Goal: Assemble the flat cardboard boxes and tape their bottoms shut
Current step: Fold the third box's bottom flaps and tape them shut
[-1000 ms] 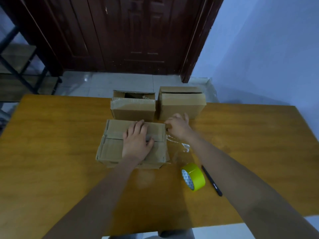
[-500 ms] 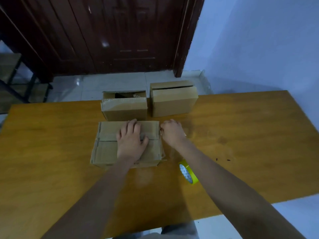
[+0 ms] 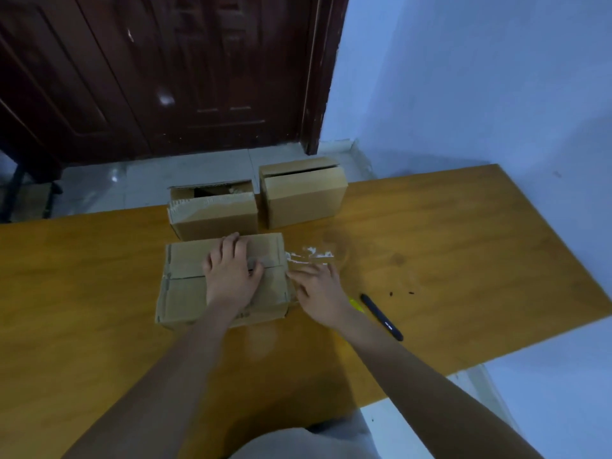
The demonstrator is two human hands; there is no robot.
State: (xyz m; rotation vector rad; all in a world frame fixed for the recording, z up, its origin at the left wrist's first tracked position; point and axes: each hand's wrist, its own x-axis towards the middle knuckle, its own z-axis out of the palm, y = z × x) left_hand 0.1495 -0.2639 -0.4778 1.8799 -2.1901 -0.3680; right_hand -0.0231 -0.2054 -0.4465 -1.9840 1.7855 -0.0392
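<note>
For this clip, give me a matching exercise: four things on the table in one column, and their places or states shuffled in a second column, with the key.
Things:
1. left hand
2. right hand
3. black pen
4. far left box

Places or states:
A. lies on the table right of the right hand
B. top partly open, at the table's far edge
C. rests flat on the near box, over its seam
D. at the near box's right end, fingers spread

Pairs: 1-C, 2-D, 3-A, 4-B

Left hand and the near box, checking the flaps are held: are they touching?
Touching. The head view shows the left hand lying flat across the near box's top seam.
</note>
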